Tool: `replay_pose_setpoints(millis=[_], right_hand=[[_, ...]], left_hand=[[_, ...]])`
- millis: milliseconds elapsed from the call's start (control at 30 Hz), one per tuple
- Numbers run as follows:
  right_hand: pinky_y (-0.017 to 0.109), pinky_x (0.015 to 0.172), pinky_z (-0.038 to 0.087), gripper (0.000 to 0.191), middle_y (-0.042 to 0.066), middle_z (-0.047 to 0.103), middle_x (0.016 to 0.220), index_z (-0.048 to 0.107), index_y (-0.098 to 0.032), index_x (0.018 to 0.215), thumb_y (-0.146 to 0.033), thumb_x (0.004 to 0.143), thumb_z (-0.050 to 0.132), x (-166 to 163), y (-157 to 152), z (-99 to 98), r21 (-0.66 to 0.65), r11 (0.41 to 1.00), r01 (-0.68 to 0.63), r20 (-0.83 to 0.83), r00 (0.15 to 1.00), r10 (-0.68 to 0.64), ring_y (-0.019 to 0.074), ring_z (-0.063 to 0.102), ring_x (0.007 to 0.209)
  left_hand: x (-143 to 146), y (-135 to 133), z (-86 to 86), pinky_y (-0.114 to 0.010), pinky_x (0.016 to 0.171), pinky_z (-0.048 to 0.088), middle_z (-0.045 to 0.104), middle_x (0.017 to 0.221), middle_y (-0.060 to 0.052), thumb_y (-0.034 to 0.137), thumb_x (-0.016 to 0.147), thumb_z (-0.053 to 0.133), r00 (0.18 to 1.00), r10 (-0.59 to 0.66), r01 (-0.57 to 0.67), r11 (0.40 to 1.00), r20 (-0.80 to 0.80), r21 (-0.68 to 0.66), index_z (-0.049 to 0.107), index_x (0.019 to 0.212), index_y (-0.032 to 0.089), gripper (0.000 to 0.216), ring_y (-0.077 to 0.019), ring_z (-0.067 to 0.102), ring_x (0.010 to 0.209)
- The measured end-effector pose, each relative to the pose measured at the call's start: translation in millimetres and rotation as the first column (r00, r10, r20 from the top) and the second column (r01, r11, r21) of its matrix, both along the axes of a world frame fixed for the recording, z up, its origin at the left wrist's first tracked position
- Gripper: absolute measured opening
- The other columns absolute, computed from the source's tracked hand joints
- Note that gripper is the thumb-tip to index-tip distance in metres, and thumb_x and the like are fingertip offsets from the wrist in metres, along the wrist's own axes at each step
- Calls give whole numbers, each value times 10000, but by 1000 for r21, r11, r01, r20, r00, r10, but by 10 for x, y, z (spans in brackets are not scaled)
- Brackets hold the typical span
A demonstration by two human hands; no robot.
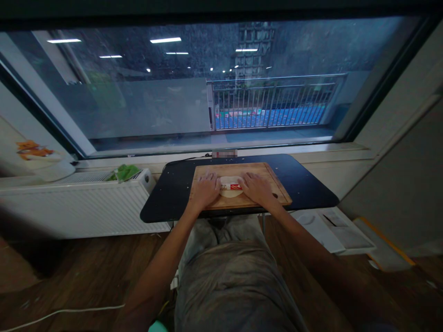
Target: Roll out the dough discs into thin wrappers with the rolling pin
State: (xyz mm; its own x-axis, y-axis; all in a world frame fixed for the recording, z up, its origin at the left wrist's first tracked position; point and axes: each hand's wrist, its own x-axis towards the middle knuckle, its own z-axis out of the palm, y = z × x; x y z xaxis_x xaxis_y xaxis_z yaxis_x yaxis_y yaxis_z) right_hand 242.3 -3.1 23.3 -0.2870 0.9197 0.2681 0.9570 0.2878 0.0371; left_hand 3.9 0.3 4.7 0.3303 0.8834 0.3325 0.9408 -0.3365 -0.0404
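A wooden cutting board [270, 177] lies on a small black table [308, 182] in front of a big window. On the board is a round pale flatbread [229, 190] with a red strip of filling [235, 186] across it. My left hand [205, 190] lies flat with fingers stretched out on the flatbread's left side. My right hand [258, 188] lies flat on its right side, fingers pointing inward over the edge. Both hands press down on the board and the bread; neither grips anything.
A white radiator [69, 207] stands to the left with a green cloth [123, 172] on top. White trays [328, 228] lie on the wooden floor at the right. A white cable [51, 314] runs across the floor at the lower left.
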Motion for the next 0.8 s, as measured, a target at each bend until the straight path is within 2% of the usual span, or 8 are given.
replay_pose_setpoints(millis=[200,433,633,800], right_hand=[[437,1197,446,541,194,713,1531,641,-142,1545,-470,1192,396,26,-232,-160,99,995,-5,-80,997,13,332,658,1383],[509,1233,424,578,221,682,1579,657,-122,1552,-473,1171,401,69,-311,-336,215,976,-39,-144,987,71,359,627,1428],[495,1242,403,568,203,700,1559,667,-130,1538,-466,1176,387,65,-387,-423,247,969,-26,-159,985,67,351,619,1426],[483,1244,396,555,195,676,1594,654,-118,1551,-394,1191,334,71,-326,-365,203,979,-37,-140,988,66,331,617,1435]], left_hand=[[19,-254,-64,-542,1247,455,648,1621,-198,359,1189,243,999,17,-18,1000,38,16,596,1562,133,561,-349,552,1560],[27,-371,-140,-537,1317,385,652,1636,-161,385,1192,252,992,38,-37,999,122,-6,596,1580,165,563,-326,541,1579],[24,-442,-152,-523,1326,381,666,1627,-138,398,1193,276,988,44,-44,999,146,-1,644,1535,189,543,-310,572,1547],[17,-384,-108,-499,1316,396,659,1640,-115,400,1195,286,988,39,-37,999,151,-15,614,1583,202,545,-304,557,1563]])
